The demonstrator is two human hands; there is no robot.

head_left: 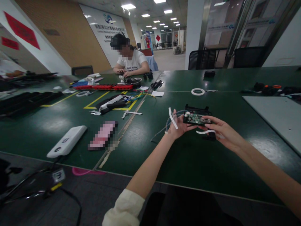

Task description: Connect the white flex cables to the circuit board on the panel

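A small green circuit board (197,118) in a black frame is held above the dark green table (192,157), between both hands. My left hand (180,126) grips its left end, and a strip of white tape (172,118) sticks up from that hand. My right hand (219,129) pinches the board's right end, with another white tape strip (205,131) hanging under its fingers. Thin wires (162,129) trail from the board down to the left. A small black part (211,136) lies under my right hand.
A white tape roll (198,91) lies beyond the board. To the left lie a white device (67,141) and a pink phone (103,135). Another person (130,59) works at the far side among cables and red strips (103,87). A grey mat (277,116) lies right.
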